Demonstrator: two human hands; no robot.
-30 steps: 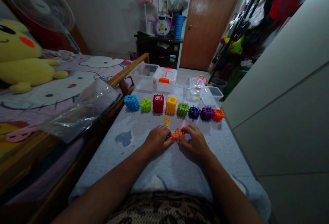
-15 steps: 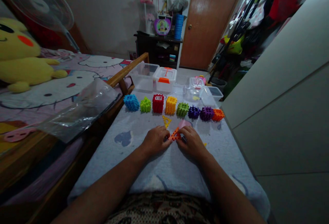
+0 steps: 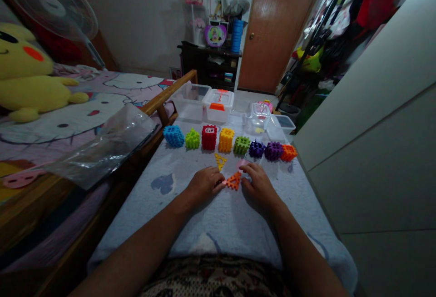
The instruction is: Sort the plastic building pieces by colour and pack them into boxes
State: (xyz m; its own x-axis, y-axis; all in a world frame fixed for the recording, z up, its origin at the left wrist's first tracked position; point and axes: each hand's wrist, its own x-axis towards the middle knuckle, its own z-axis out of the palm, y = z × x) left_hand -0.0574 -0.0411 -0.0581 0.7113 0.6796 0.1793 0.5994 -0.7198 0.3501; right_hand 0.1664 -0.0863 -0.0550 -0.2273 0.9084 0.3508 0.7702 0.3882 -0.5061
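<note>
An orange triangular building block piece (image 3: pixel 234 181) with notched edges is over the cloth between my hands. At its left corner, the thumb and fingers of my left hand (image 3: pixel 206 184) are pinched together on it. My right hand (image 3: pixel 259 184) is just to the right, thumb and fingers apart; whether the thumb touches the orange edge is hard to tell. Beyond the left fingers lies a yellow triangular piece (image 3: pixel 220 161). A pale pink patch or piece (image 3: pixel 243 164) shows partly behind my right fingertips.
Behind runs a row of block stacks: blue (image 3: pixel 173 136), lime, red (image 3: pixel 209 137), yellow, green, dark blue, purple (image 3: pixel 274 150) and orange (image 3: pixel 289 152). Clear plastic boxes (image 3: pixel 218 111) stand farther back. A wooden bed rail (image 3: pixel 150 106) borders the left, a white cabinet (image 3: pixel 381 106) the right.
My right hand has opened and moved slightly right, off the orange triangle. The triangle now shows its face more fully, while my left hand stays at its corner.
</note>
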